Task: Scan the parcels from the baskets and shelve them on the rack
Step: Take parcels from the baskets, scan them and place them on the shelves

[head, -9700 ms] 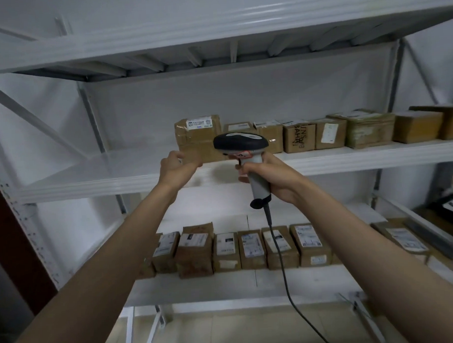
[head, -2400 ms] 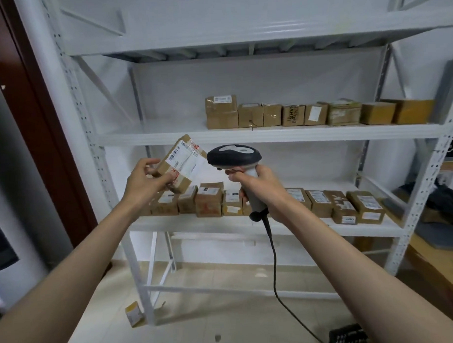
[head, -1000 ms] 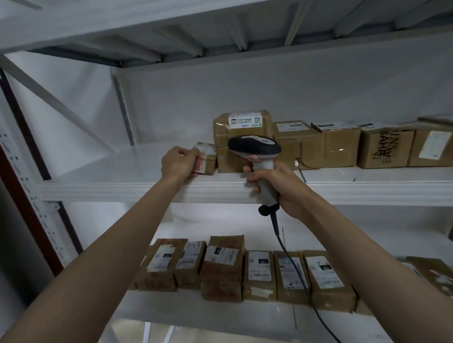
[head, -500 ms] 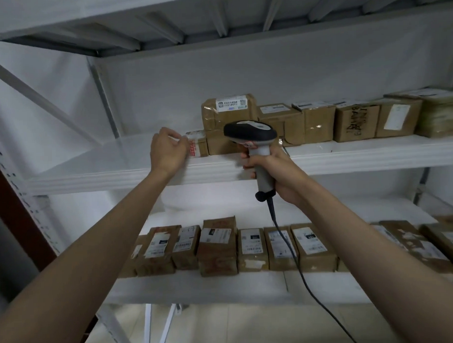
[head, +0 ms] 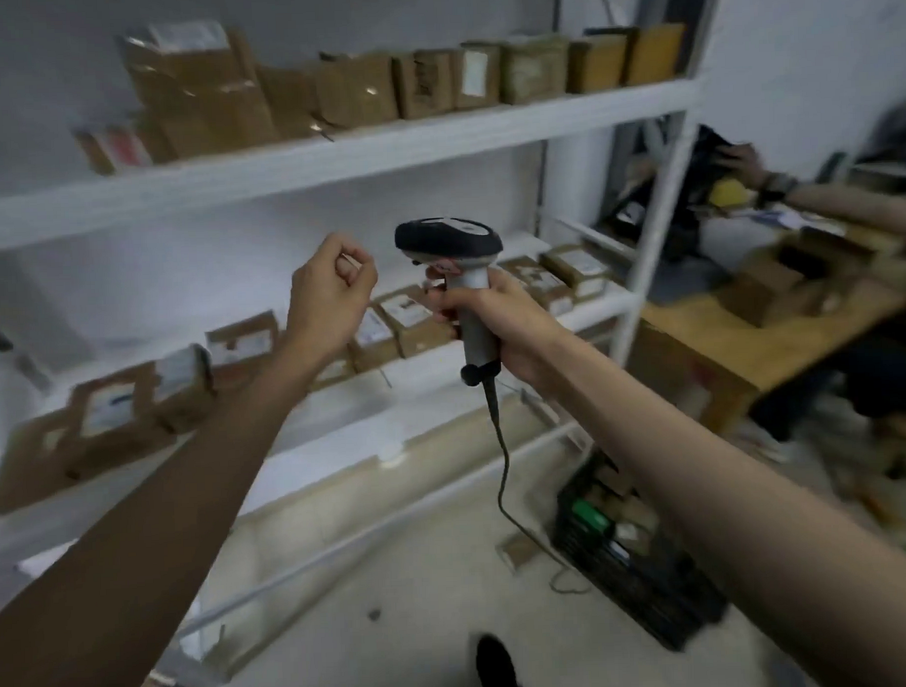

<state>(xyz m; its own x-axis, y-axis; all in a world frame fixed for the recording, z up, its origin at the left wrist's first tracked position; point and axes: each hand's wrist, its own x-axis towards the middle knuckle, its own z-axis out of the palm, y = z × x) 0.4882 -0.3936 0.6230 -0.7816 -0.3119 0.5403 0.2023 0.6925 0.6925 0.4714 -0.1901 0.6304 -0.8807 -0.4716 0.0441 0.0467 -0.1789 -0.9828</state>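
— Since half a second back, what has changed?

— Left hand (head: 331,291) has come off the upper shelf (head: 331,160) and now hangs in front of the rack (head: 657,223) with its fingers curled in on themselves, holding nothing. The small parcel (head: 118,147) it was touching lies at the left end of the upper row, just beside a taller box (head: 200,90). The view has also swung right and down.

— And the other hand?

— Right hand (head: 496,326) grips the handle of the scanner (head: 450,240), fingers wrapped round it, dark head on top. Its cable (head: 501,460) trails down toward the floor.

— Where are the rest of the parcels?

— A row of brown boxes runs along the upper shelf, and another row (head: 235,345), with white labels, lies on the lower shelf (head: 341,424). A black basket (head: 633,558) stands on the floor at the rack's right foot with more parcels in it, though blurred.

— Anything else?

— A wooden table (head: 738,348) on the right carries an open carton (head: 782,275), and another person's arm (head: 836,201) reaches over it.
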